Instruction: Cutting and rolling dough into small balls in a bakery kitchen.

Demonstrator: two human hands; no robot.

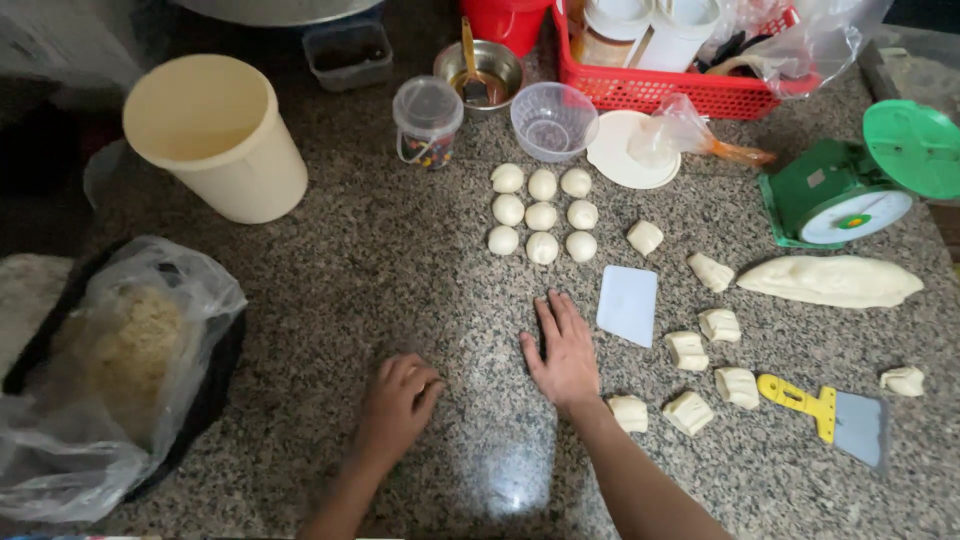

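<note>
Hands [480,385] below 9 balls [541,214] (apart).

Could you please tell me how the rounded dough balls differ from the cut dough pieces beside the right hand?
The dough balls are smooth and round; the cut dough pieces are blocky with rough edges. The balls sit in a tidy three-by-three grid above the right hand; the pieces lie scattered to its right, around the white scraper. The balls look smaller. Both are pale dough on the granite counter.

Cream bucket [215,135], green scale [855,190], red basket [670,90].
</note>
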